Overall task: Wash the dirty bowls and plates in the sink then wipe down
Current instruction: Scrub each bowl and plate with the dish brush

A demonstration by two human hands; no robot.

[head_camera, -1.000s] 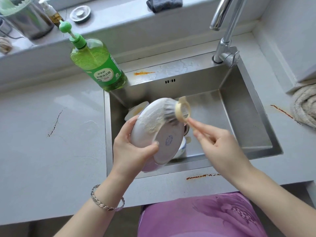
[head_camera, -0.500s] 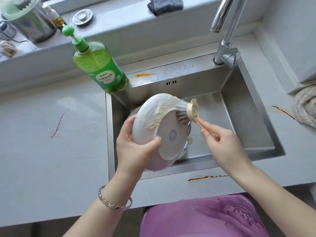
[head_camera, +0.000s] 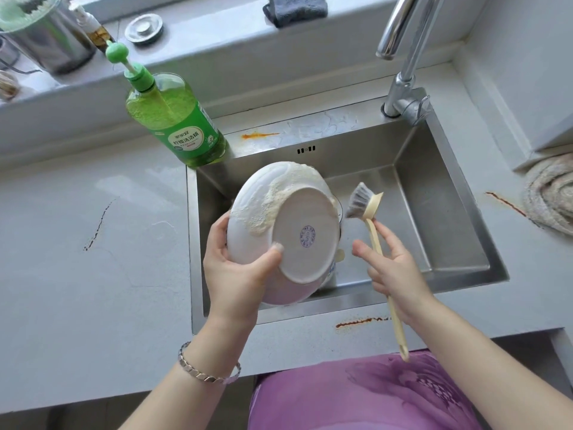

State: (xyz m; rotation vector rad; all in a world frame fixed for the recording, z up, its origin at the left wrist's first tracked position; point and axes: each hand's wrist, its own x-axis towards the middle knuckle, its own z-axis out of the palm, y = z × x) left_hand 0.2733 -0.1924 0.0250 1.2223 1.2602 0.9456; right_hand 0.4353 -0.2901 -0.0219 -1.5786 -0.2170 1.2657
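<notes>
My left hand [head_camera: 235, 274] grips a white plate [head_camera: 297, 240] by its rim, held tilted over the steel sink [head_camera: 434, 218] with its underside facing me. Foam covers the plate's upper left back. My right hand [head_camera: 393, 268] holds the cream handle of a dish brush [head_camera: 364, 201]. The grey bristles sit just right of the plate, clear of it. More crockery lies in the sink under the plate, mostly hidden.
A green dish soap bottle [head_camera: 176, 119] stands at the sink's back left corner. The faucet [head_camera: 403, 57] rises at the back right. A grey cloth [head_camera: 294, 7] lies on the sill. A coiled rope-like mat [head_camera: 552, 193] rests at the right. Orange stains mark the counter [head_camera: 77, 243].
The brush has come off the plate's upper edge and moved right and down, away from it. The plate has turned so more of its base faces me.
</notes>
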